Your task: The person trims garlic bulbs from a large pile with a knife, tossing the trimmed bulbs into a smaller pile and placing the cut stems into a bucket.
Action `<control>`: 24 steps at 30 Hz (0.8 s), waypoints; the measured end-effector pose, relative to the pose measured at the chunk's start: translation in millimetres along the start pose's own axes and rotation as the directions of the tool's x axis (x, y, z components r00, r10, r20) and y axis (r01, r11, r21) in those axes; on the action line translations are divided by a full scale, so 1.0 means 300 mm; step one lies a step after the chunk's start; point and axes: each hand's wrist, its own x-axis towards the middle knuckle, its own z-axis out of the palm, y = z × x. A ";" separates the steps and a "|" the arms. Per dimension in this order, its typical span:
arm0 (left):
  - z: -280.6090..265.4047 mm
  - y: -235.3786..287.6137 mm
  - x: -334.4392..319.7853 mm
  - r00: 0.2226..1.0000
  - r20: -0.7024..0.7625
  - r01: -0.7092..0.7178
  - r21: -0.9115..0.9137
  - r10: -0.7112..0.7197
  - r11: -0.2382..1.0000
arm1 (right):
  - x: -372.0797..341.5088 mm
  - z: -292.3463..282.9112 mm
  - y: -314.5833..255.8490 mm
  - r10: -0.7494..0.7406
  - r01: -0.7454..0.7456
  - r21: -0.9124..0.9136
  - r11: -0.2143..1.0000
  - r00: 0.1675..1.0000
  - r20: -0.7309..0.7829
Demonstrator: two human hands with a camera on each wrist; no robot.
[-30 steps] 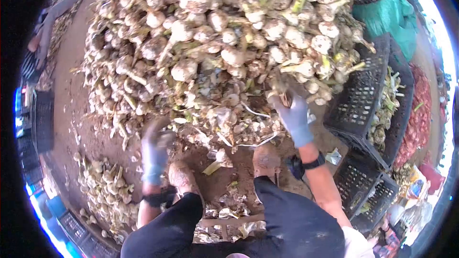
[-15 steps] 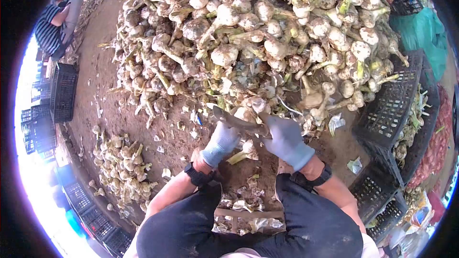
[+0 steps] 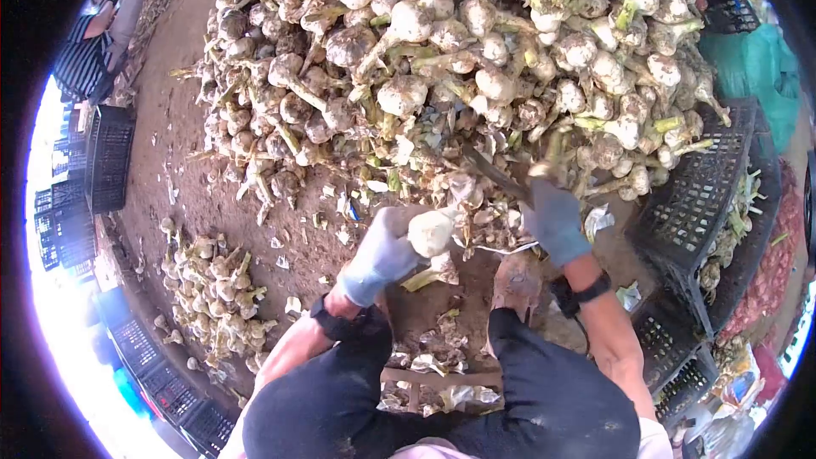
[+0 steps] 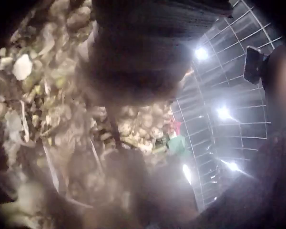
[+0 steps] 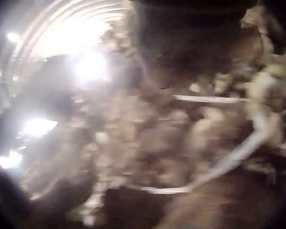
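In the head view my gloved left hand (image 3: 382, 246) grips a pale garlic bulb (image 3: 430, 234), its rounded white side facing up. To the right, my gloved right hand (image 3: 557, 221) holds a knife (image 3: 497, 177) with a dark blade pointing up and left toward the garlic pile (image 3: 408, 93). A blurred garlic stem (image 3: 554, 153) shows just above the right hand's fingers. Under the left hand another garlic bulb with a cut green stem (image 3: 435, 272) lies on the ground between the feet. Both wrist views are blurred and dark.
A smaller heap of garlic (image 3: 217, 297) lies at the left. Black crates (image 3: 701, 187) with garlic stand at the right, near a green sack (image 3: 752, 76) and red net bags (image 3: 765, 280). Peelings and white string (image 3: 510, 248) litter the ground. Another person (image 3: 81, 59) sits far left.
The hands began apart, the right at the pile, then came together with the blade by a bulb. Now the right has swung away rightward with the knife; the left holds the bulb.
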 end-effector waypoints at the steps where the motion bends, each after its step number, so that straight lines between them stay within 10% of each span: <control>1: -0.014 0.043 0.000 0.994 -0.019 0.103 -0.021 -0.103 0.994 | -0.031 0.001 0.019 0.013 -0.008 0.066 0.998 0.997 -0.082; 2: -0.018 0.025 0.018 0.990 -0.125 0.081 0.167 -0.060 0.983 | -0.063 -0.012 -0.013 0.026 -0.020 0.064 0.998 0.996 -0.081; 4: -0.043 -0.117 0.040 0.979 -0.108 -0.056 0.672 0.172 0.738 | -0.067 -0.060 -0.126 -0.050 0.053 0.689 0.723 0.998 -0.024; 6: 0.024 -0.017 0.043 0.996 -0.025 0.063 0.857 -0.082 0.512 | -0.069 -0.043 -0.233 -0.140 -0.086 0.843 0.530 0.972 0.187; 8: 0.057 0.005 0.036 0.990 0.099 -0.059 0.936 -0.099 0.346 | -0.049 0.018 -0.269 -0.099 0.025 0.719 0.695 0.993 0.062; 10: 0.025 -0.045 0.014 0.975 0.013 -0.196 0.515 0.220 0.835 | 0.001 0.049 -0.240 -0.053 -0.329 0.800 0.501 0.911 0.408; 11: 0.030 0.030 0.017 0.990 -0.142 0.029 0.169 -0.005 0.985 | -0.001 0.021 -0.227 -0.057 -0.506 0.833 0.225 0.846 0.530; 12: 0.014 0.027 0.035 0.961 -0.188 -0.158 0.238 0.205 0.958 | -0.010 0.035 -0.218 -0.069 -0.504 0.833 0.227 0.845 0.530; 15: 0.028 -0.043 0.013 0.984 0.056 0.178 -0.227 -0.170 0.957 | -0.010 0.067 -0.271 -0.126 -0.433 0.875 -0.216 0.901 0.414; 16: 0.043 -0.188 -0.007 0.946 -0.120 -0.273 0.206 0.301 0.940 | 0.004 0.095 -0.272 -0.047 -0.098 0.919 0.382 0.991 0.125; 18: 0.044 -0.106 0.014 0.982 -0.183 -0.025 0.073 0.038 0.997 | 0.018 0.071 -0.263 0.131 -0.343 0.786 0.515 0.937 0.323; 19: 0.054 -0.072 0.022 0.962 -0.226 0.084 -0.293 -0.154 0.952 | 0.012 0.091 -0.240 0.084 -0.119 0.881 0.457 0.992 0.090; 20: 0.028 -0.080 0.031 0.959 -0.233 0.088 -0.291 -0.160 0.953 | -0.005 -0.027 -0.229 0.093 -0.157 0.765 0.625 0.988 0.126; 22: -0.016 -0.108 0.048 0.991 -0.134 0.050 0.377 0.001 0.925 | -0.030 -0.102 -0.223 -0.001 -0.053 0.641 0.766 0.997 0.083; 24: 0.005 -0.039 0.055 0.969 -0.088 -0.168 0.451 0.231 0.876 | -0.014 -0.067 -0.214 -0.097 0.064 0.540 0.839 0.995 0.034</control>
